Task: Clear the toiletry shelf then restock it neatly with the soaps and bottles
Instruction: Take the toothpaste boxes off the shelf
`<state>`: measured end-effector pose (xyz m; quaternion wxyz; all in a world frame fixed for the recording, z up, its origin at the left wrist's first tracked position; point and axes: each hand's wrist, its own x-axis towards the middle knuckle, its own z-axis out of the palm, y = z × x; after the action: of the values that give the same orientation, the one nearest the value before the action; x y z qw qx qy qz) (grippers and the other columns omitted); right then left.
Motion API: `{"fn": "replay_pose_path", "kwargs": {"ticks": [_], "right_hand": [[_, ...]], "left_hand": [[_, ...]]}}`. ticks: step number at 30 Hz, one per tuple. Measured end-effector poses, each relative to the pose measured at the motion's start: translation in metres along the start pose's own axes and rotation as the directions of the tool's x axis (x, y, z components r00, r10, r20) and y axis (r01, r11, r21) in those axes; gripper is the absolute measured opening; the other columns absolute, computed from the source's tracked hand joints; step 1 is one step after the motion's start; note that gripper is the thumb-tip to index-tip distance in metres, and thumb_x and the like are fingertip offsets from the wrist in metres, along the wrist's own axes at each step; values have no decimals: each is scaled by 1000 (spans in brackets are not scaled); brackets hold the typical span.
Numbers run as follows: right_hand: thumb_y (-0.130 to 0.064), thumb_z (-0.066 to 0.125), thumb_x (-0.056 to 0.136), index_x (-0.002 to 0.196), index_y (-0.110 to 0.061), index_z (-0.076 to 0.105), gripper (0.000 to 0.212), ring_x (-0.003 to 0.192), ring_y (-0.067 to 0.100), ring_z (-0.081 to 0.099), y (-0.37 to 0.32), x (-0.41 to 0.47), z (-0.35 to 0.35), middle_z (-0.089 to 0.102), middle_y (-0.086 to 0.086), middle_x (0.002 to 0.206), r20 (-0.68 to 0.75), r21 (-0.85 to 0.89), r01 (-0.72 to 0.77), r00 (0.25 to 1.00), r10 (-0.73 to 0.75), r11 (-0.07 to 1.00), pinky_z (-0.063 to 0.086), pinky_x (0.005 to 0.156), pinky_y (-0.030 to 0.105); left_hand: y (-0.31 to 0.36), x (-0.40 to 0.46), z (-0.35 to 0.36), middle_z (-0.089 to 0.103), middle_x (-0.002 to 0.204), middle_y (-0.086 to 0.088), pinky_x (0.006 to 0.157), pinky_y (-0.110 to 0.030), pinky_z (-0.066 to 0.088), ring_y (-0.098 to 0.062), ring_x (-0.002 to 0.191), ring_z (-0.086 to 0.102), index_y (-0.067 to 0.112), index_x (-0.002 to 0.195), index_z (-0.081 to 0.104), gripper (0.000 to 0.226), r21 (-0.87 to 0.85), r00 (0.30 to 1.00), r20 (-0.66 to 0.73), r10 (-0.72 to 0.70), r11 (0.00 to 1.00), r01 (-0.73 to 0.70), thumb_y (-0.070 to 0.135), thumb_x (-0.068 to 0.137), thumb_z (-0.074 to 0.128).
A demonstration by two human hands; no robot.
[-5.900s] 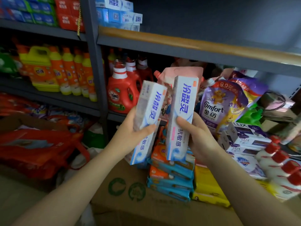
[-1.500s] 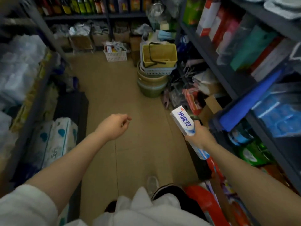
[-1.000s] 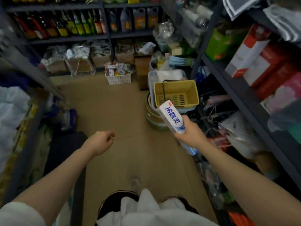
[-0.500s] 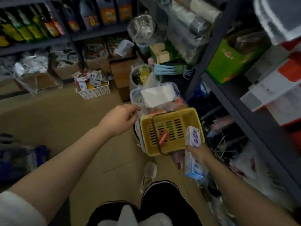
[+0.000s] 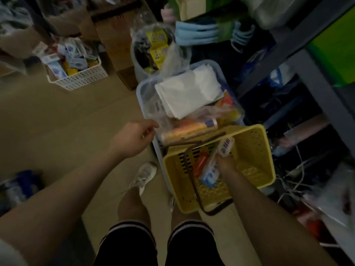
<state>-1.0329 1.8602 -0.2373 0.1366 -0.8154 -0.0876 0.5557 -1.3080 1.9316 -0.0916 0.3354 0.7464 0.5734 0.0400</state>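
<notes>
A yellow plastic basket (image 5: pixel 255 150) with a dark swing handle stands on the floor by the right-hand shelving. My right hand (image 5: pixel 226 164) reaches down inside it and grips a white-and-blue toothpaste box (image 5: pixel 215 164), which lies slanted across the basket. A red item (image 5: pixel 200 163) lies in the basket beside the box. My left hand (image 5: pixel 134 139) hangs loosely curled to the left of the basket, holding nothing, close to a clear bag.
Behind the yellow basket sits a pale blue bin (image 5: pixel 143 93) with white packets and bagged goods. A white mesh basket (image 5: pixel 80 77) of small items and cardboard boxes (image 5: pixel 115 45) stand further back. Grey shelving (image 5: pixel 311 64) runs along the right. My legs and a white shoe (image 5: pixel 144 176) are below.
I have walked up to the yellow basket and bent over it. My right hand has lowered the toothpaste box from beside the basket down into it. My left hand stays empty.
</notes>
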Motion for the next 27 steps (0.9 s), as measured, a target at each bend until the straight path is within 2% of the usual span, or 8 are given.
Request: {"fn": "replay_pose_path", "kwargs": {"ticks": [2,6,9,12,16,20,23,27], "right_hand": [[-21,48,96,136,-1,39,45,105,33,55,0,-15,1,55,17,118,-44,-61,66,997,-68,996,44,74,34],[-21,47,97,121,0,51,32,98,29,57,-5,-73,-17,59,16,115,-73,-118,227,969,-236,967,47,70,28],[-20,45,97,112,-2,55,26,87,25,55,0,-129,-33,58,12,98,-194,-166,291,927,-320,942,46,73,34],[-22,49,94,111,-10,57,23,87,30,63,28,-176,-47,67,14,95,-366,-86,249,893,-263,965,48,74,34],[-22,49,94,105,-10,60,20,89,32,62,97,-241,-62,68,13,96,-529,57,229,832,-165,972,40,68,27],[-18,51,92,106,-10,61,19,88,31,62,188,-293,-78,68,14,93,-682,275,200,730,44,940,44,71,31],[-19,51,92,103,-11,61,17,84,27,60,272,-329,-75,67,12,93,-712,455,169,659,243,874,42,67,27],[-21,50,93,105,-9,60,20,88,26,61,384,-373,-66,65,9,91,-665,646,130,581,470,752,49,77,35]], "left_hand": [[-6,5,-5,68,98,-12,68,-31,46,-29,78,63,9,113,64,27,35,996,80,42,998,-45,18,90,51],[1,6,-36,69,95,-18,69,-24,40,-31,81,66,3,109,66,46,64,969,197,145,985,-161,32,82,42],[14,7,-56,67,103,-15,71,-23,36,-27,88,63,4,115,62,29,112,922,325,210,960,-258,16,91,52],[41,12,-64,66,105,-15,74,-29,43,-29,91,62,5,119,60,29,149,841,439,316,898,-415,7,90,55],[114,0,-58,66,102,-7,77,-40,52,-23,88,63,17,122,57,30,126,672,561,484,752,-647,21,93,51],[202,-41,-24,60,103,9,74,-23,44,-8,78,55,27,123,54,29,84,487,618,617,564,-822,27,96,46],[265,-91,16,60,114,4,75,-28,48,-12,89,58,26,122,55,28,17,320,657,683,411,-912,25,96,46],[334,-171,84,60,119,1,76,-28,46,-18,91,60,20,122,57,29,-93,100,696,711,228,-969,22,95,47]]}}
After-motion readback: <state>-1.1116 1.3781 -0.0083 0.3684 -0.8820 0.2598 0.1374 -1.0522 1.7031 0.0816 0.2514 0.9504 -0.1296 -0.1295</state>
